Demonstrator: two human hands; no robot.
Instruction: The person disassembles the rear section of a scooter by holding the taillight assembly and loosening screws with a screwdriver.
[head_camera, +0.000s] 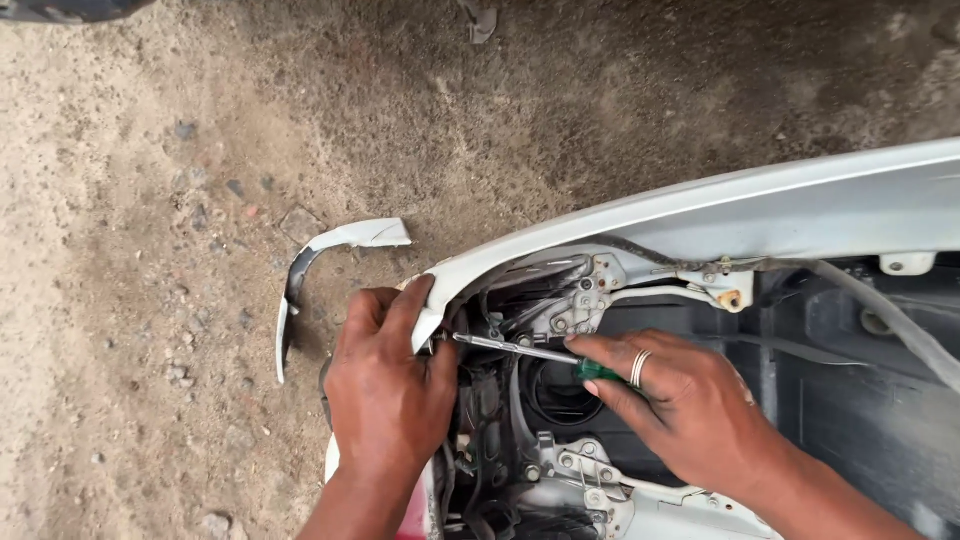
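**Two hands and a screwdriver inside a white body panel**

Down at the near edge of the view, both forearms come up from the bottom, and the hands work in the open back of a white vehicle body panel (800, 205) that lies on the dirt. The left hand (388, 385) is curled over the panel's pointed left end, its fingers (412, 300) bent around the white edge and the palm pressed against the dark parts just behind it; it grips the panel rather than any loose piece. The right hand (680, 400), a ring (640, 368) on one finger, is closed around the green handle of a screwdriver (520, 350). Only a sliver of green shows between the fingers. The metal shaft runs leftward, nearly level, with its tip close beside the left hand's thumb side; whether the tip sits in a screw I cannot tell.

Just beyond and beneath the shaft is a round dark opening (556, 392) ringed by pale brackets with small screws. A grey cable (880, 310) runs along the panel's inner side to the right, over black plastic.

Farther off, to the left of the panel, a broken curved white trim piece (345, 240) lies on the ground (200, 150), apart from the hands. Past it stretches stony, dusty ground, darker toward the top right.
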